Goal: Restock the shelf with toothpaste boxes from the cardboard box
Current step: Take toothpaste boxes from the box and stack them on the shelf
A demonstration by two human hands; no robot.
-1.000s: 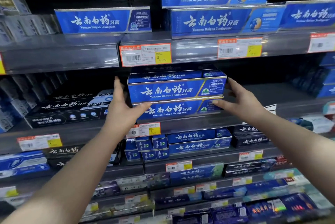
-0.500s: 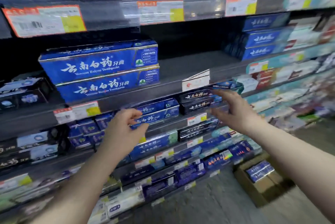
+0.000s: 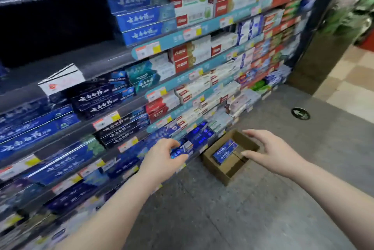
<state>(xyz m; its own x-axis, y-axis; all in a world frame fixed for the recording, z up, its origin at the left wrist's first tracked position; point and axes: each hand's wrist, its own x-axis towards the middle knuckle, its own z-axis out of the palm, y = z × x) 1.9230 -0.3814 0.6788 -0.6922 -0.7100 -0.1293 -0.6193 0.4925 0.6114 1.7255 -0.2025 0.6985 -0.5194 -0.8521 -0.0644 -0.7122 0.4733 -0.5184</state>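
Fingers (image 3: pixel 255 134) spread wide on right hand (image 3: pixel 277 154) above cardboard box (image 3: pixel 220 174), left hand (image 3: pixel 162 158) loose, empty, before crowded shelf (image 3: pixel 97 61)

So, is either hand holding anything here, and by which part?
Nothing is held. The right hand hangs open over the brown cardboard box; the left hand, loosely curled before the shelf, looks empty.

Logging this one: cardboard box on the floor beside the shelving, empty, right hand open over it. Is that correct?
Not empty. The head view shows the cardboard box on the floor beside the shelving with a blue toothpaste box lying inside it, and the right hand open over it.
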